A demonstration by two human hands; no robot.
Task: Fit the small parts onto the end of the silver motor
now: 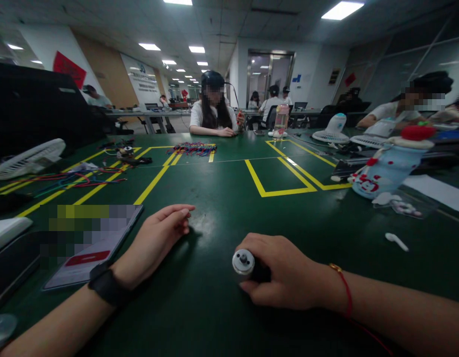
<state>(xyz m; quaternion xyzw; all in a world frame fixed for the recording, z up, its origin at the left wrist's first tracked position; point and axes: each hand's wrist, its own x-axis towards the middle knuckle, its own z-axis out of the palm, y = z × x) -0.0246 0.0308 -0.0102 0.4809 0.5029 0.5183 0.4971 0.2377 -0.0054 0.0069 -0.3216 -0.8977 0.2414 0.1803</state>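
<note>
My right hand (279,270) is wrapped around a small cylindrical motor (243,262). Its silvery round end face, with a short shaft in the middle and small dark holes, points up towards me. To the left, my left hand (166,225) hovers over or rests on the green table (210,302), thumb pressed close to the index finger and the other fingers curled. Whether something small sits in that pinch cannot be made out. A tiny dark speck (205,215) lies just beyond its fingertips. Beside the left wrist is a phone or tablet (118,235) with a lit screen.
Yellow tape (289,191) marks rectangles on the table. A pile of coloured wires (195,148) lies ahead, loose cables (84,178) to the left. On the right are a blue bottle (389,166), a white earbud (396,241) and small fans (335,130). A person (212,111) sits opposite.
</note>
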